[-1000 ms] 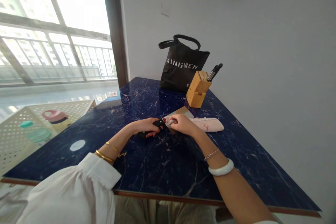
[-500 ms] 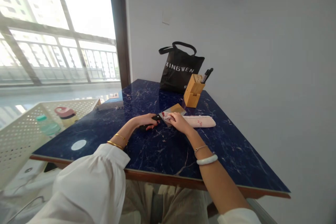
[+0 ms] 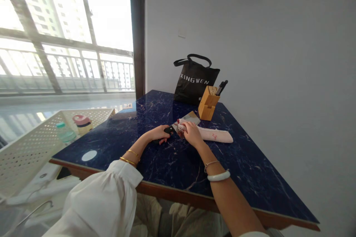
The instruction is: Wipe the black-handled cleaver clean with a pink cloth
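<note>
My left hand (image 3: 160, 133) is closed around the black handle of a cleaver (image 3: 193, 117). The broad metal blade points away to the right, low over the blue tabletop. My right hand (image 3: 192, 133) grips the bunched end of a pale pink cloth (image 3: 215, 135) against the blade near the handle. From under that hand the rest of the cloth stretches right across the table as a long folded strip. The fingertips of my right hand and part of the blade are hidden by the cloth and the hand itself.
Beyond the cleaver stands a wooden knife block (image 3: 208, 105) with black-handled tools in it. A black tote bag (image 3: 191, 89) rests behind it. Left of the blue marbled table (image 3: 172, 166) is a cream perforated basket (image 3: 33, 133) with bottles. A white round spot (image 3: 89, 155) marks the tabletop.
The whole view has shifted, so the scene sits lower and further right. Both hands keep their holds; the right hand with the cloth end has moved slightly along the blade.
</note>
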Motion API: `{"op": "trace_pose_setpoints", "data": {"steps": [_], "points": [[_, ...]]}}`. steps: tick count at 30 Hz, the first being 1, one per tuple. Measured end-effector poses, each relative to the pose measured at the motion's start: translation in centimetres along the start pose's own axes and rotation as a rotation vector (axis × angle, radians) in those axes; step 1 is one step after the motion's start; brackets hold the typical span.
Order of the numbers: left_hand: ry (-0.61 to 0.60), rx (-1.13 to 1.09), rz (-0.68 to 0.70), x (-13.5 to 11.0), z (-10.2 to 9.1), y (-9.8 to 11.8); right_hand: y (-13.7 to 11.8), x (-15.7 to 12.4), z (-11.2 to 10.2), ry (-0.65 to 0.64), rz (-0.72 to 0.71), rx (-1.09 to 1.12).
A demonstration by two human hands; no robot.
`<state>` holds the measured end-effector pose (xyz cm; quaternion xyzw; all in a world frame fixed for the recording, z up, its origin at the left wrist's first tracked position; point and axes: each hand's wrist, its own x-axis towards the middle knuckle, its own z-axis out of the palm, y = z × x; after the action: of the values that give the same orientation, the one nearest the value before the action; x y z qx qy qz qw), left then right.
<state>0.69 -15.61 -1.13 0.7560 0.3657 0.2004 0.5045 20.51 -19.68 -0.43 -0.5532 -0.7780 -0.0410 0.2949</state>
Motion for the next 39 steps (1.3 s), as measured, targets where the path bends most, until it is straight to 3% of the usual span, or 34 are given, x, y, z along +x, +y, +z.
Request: {"op": "trace_pose_setpoints", "data": {"steps": [6, 13, 23, 33, 39], "points": [[0.027, -0.017, 0.010, -0.1, 0.0, 0.0, -0.7, 0.1, 0.5, -0.033, -0.123, 0.051], [0.038, -0.045, -0.006, -0.4, 0.0, 0.3, 0.4, 0.4, 0.3, -0.019, -0.002, 0.013], [0.045, -0.047, -0.073, -0.1, -0.3, -0.3, 2.5, 0.9, 2.0, -0.006, -0.024, 0.122], [0.039, -0.042, -0.059, -0.5, -0.3, 0.1, -0.1, 0.5, 1.6, -0.027, -0.118, 0.086], [0.037, -0.035, -0.029, -0.3, -0.4, -0.2, 1.3, 0.6, 1.2, 0.006, 0.024, -0.050]]}}
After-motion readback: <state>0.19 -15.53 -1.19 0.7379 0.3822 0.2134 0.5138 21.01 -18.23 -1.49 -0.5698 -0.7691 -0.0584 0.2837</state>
